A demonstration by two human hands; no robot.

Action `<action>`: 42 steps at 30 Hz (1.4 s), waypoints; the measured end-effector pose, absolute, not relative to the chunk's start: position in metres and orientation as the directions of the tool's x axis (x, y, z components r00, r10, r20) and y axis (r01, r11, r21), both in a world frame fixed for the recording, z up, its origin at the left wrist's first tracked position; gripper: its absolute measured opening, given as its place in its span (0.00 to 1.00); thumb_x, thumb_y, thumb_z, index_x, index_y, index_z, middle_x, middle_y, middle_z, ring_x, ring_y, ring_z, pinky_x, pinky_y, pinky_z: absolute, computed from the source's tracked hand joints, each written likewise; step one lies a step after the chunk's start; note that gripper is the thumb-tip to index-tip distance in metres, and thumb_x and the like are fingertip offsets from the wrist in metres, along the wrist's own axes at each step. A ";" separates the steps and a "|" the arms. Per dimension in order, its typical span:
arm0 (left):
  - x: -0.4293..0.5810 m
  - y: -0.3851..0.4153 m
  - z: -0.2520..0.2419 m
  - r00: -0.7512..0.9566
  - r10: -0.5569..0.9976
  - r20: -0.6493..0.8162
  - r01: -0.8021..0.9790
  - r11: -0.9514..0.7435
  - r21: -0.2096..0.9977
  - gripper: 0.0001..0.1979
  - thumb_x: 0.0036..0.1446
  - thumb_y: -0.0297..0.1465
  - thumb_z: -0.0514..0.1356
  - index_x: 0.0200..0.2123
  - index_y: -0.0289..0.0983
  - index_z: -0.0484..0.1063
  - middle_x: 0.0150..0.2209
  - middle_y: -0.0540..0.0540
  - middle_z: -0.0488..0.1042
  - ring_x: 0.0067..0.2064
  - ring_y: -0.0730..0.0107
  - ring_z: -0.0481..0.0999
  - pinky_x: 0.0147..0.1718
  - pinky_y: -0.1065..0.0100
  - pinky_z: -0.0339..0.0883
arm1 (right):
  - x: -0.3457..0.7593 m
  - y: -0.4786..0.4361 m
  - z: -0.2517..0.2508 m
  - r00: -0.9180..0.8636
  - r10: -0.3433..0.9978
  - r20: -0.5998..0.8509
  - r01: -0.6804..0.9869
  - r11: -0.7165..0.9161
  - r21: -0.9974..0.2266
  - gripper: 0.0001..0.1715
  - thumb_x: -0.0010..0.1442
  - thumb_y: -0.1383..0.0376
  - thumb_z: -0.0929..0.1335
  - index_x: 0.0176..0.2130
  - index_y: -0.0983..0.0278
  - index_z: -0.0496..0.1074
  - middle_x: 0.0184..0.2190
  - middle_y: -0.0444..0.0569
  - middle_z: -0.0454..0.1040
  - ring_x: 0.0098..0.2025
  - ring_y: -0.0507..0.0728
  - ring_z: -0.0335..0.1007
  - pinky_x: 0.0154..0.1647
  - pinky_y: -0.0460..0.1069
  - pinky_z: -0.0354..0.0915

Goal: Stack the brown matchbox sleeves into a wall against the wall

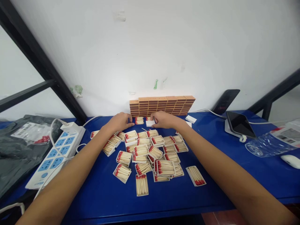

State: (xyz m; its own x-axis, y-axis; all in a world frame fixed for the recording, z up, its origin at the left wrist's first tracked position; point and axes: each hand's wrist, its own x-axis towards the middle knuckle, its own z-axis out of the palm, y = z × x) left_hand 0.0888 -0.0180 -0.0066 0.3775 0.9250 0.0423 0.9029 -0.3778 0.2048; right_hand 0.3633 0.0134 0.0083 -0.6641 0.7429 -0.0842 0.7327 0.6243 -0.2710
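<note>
My right hand [162, 119] pinches a white matchbox tray [150, 123] by its right end, near the back of the blue table. A few red match heads show just behind that tray. To its left lies a small bundle of loose matches [139, 120] with red heads. My left hand [122, 121] rests on the table beside this bundle, thumb and forefinger apart, with nothing visible between them. In front of both hands spreads a heap of filled matchbox trays [142, 150], many overlapping. One filled tray [196, 176] lies apart at the right.
Stacked matchboxes [161, 106] stand against the wall behind my hands. White empty trays [191, 118] lie right of them. A power strip [58, 151] with cables and a dark plastic bag [16, 147] are left. Phones [241, 124], clear plastic wrap [264, 145] and a white mouse [291, 161] are right.
</note>
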 end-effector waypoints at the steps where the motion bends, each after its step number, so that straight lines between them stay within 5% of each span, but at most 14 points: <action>1: 0.089 -0.018 -0.007 0.378 0.925 0.044 0.903 -0.378 0.205 0.12 0.58 0.41 0.65 0.37 0.39 0.78 0.31 0.45 0.79 0.30 0.65 0.73 0.31 0.64 0.59 | 0.363 0.013 0.009 -0.660 0.746 -0.091 0.736 0.618 -0.276 0.18 0.58 0.60 0.76 0.46 0.65 0.74 0.37 0.52 0.78 0.38 0.59 0.71 0.33 0.51 0.60; 8: 0.089 -0.020 -0.005 0.382 0.923 0.043 0.901 -0.382 0.205 0.11 0.59 0.41 0.64 0.37 0.38 0.78 0.30 0.45 0.78 0.29 0.65 0.73 0.31 0.64 0.58 | 0.387 0.020 0.032 -0.602 0.770 -0.212 0.796 0.558 -0.235 0.20 0.54 0.56 0.77 0.43 0.64 0.77 0.38 0.52 0.79 0.35 0.59 0.73 0.31 0.51 0.61; 15: 0.088 -0.018 -0.007 0.372 0.928 0.030 0.903 -0.369 0.221 0.13 0.58 0.42 0.65 0.39 0.38 0.78 0.31 0.45 0.79 0.30 0.64 0.74 0.31 0.64 0.59 | 0.439 0.035 0.054 -0.220 0.904 -0.367 0.963 0.261 0.067 0.16 0.51 0.58 0.79 0.36 0.64 0.79 0.40 0.57 0.81 0.39 0.65 0.77 0.32 0.53 0.64; 17: 0.088 -0.019 -0.007 0.369 0.929 0.028 0.904 -0.366 0.223 0.13 0.58 0.42 0.65 0.38 0.38 0.78 0.31 0.45 0.79 0.30 0.65 0.73 0.30 0.64 0.59 | 0.434 0.033 0.052 -0.284 0.899 -0.334 0.951 0.308 0.019 0.13 0.54 0.59 0.78 0.36 0.64 0.79 0.39 0.56 0.81 0.38 0.63 0.76 0.32 0.52 0.64; 21: 0.089 -0.019 -0.007 0.373 0.927 0.029 0.904 -0.370 0.214 0.13 0.59 0.42 0.65 0.38 0.38 0.77 0.31 0.46 0.78 0.29 0.65 0.73 0.30 0.65 0.59 | 0.395 0.020 0.039 -0.614 0.786 -0.074 0.758 0.561 -0.332 0.07 0.63 0.64 0.71 0.40 0.63 0.79 0.36 0.52 0.80 0.35 0.57 0.73 0.34 0.50 0.63; 28: 0.088 -0.018 -0.009 0.394 0.918 0.050 0.894 -0.395 0.209 0.12 0.59 0.42 0.64 0.39 0.39 0.76 0.31 0.46 0.79 0.30 0.65 0.73 0.31 0.65 0.58 | 0.344 0.012 0.001 -0.909 0.411 0.060 0.309 0.765 -0.565 0.18 0.67 0.72 0.63 0.46 0.61 0.81 0.44 0.53 0.78 0.45 0.57 0.71 0.44 0.51 0.65; 36: 0.089 -0.019 -0.008 0.370 0.929 0.030 0.908 -0.368 0.202 0.13 0.59 0.42 0.65 0.38 0.39 0.76 0.30 0.46 0.78 0.30 0.64 0.73 0.30 0.64 0.58 | 0.360 0.029 -0.009 -0.881 0.466 -0.081 0.431 0.722 -0.541 0.15 0.64 0.71 0.69 0.48 0.62 0.80 0.41 0.52 0.76 0.37 0.55 0.68 0.37 0.49 0.62; 42: 0.090 -0.021 -0.006 0.366 0.930 0.016 0.911 -0.362 0.196 0.12 0.59 0.42 0.64 0.39 0.39 0.77 0.31 0.46 0.78 0.30 0.64 0.74 0.30 0.64 0.58 | 0.378 0.035 -0.001 -0.762 0.623 -0.176 0.629 0.647 -0.431 0.06 0.60 0.64 0.73 0.38 0.63 0.80 0.35 0.50 0.77 0.32 0.54 0.68 0.30 0.48 0.58</action>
